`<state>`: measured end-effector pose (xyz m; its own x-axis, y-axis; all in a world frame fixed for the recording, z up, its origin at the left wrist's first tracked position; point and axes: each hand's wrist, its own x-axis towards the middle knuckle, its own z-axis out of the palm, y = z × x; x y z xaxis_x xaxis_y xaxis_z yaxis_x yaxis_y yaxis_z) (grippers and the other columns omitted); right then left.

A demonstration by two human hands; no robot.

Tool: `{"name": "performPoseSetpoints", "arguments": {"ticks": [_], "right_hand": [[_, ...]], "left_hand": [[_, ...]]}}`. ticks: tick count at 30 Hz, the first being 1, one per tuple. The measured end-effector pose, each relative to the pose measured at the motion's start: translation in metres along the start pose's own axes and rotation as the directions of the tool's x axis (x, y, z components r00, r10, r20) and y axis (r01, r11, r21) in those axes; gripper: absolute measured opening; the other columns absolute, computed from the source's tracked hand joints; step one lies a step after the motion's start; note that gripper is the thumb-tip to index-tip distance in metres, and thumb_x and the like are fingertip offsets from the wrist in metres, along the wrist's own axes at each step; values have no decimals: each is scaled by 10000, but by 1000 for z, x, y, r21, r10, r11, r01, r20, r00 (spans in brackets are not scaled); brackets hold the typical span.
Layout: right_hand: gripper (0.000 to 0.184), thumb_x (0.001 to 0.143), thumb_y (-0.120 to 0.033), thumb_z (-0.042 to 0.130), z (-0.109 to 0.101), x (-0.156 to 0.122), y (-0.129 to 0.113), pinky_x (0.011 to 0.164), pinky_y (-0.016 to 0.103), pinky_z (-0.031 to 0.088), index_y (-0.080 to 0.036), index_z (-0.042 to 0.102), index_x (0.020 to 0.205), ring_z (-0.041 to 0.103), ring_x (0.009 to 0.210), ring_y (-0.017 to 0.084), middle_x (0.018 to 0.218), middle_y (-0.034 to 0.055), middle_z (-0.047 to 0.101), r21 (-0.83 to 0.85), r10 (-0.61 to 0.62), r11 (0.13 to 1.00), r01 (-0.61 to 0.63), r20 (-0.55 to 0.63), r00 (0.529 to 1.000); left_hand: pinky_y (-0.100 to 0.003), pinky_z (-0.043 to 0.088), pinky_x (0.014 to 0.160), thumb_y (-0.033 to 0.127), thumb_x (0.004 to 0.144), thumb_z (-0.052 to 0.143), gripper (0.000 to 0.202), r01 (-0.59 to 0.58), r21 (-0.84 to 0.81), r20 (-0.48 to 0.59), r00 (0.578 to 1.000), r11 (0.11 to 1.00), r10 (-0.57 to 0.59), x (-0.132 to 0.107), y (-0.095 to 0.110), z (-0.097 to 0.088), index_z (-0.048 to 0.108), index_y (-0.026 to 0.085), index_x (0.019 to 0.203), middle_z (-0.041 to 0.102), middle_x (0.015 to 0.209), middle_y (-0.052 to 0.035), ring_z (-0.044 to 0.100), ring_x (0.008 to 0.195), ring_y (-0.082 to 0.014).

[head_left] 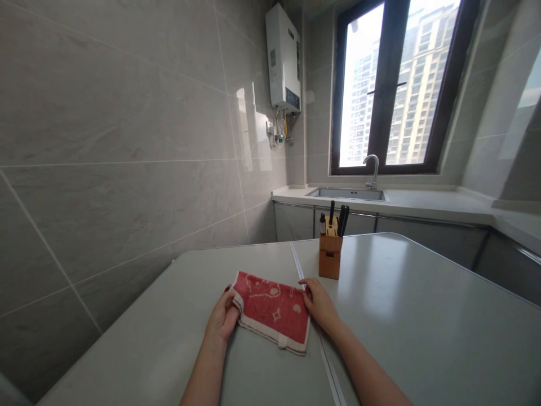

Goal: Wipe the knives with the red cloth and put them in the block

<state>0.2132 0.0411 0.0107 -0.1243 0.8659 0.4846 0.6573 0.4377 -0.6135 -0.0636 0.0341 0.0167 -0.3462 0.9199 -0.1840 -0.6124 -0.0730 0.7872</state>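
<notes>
I logged the folded red cloth towel with cream trim [270, 311] flat on the pale grey desk [422, 321], its long axis running left to right, the right end angled slightly toward me. It lay between both grips, neither clearly nearer. My left grip [222, 316] was closed on its left edge. My right grip [320, 304] touched its far right corner; I could not tell whether it held. A wooden knife block [330, 248] stood just beyond.

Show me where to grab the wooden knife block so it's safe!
Probably best low on the wooden knife block, coming from the near side with your hand around its narrow, upright body. The black knife handles stick out of the top, so keep your fingers below them.
</notes>
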Motion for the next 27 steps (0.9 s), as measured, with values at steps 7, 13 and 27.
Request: {"name": "performPoseSetpoints", "arguments": {"ticks": [7,13,27], "right_hand": [[294,762,-190,402,-7,8,3,679,278,452,-144,565,1003,547,700,172,834,62,575,261,203,955,-143,-221,954],[275,701,-159,462,-10,5,12,759,335,446,-162,625,922,557,807,211,857,80,598,80,201,979,-186,-253,946],[469,738,-578,580,-3,-4,-38,662,358,540,-181,571,987,660,731,201,872,71,678,770,258,321,-551,489,833]], "left_hand": [[-317,544,784,73,595,471,630,211,-201,294,944,956,-147,-19,8,4,542,148,1216,686,950,-101,665,876,-198],[-361,508,870,21,570,461,785,222,-205,533,842,953,-82,-36,5,16,458,213,1330,632,1171,-93,622,1031,-228],[-323,446,930,25,624,654,754,165,173,778,582,971,-238,-84,-33,52,489,303,1305,319,1483,-42,516,1172,-252]]}}
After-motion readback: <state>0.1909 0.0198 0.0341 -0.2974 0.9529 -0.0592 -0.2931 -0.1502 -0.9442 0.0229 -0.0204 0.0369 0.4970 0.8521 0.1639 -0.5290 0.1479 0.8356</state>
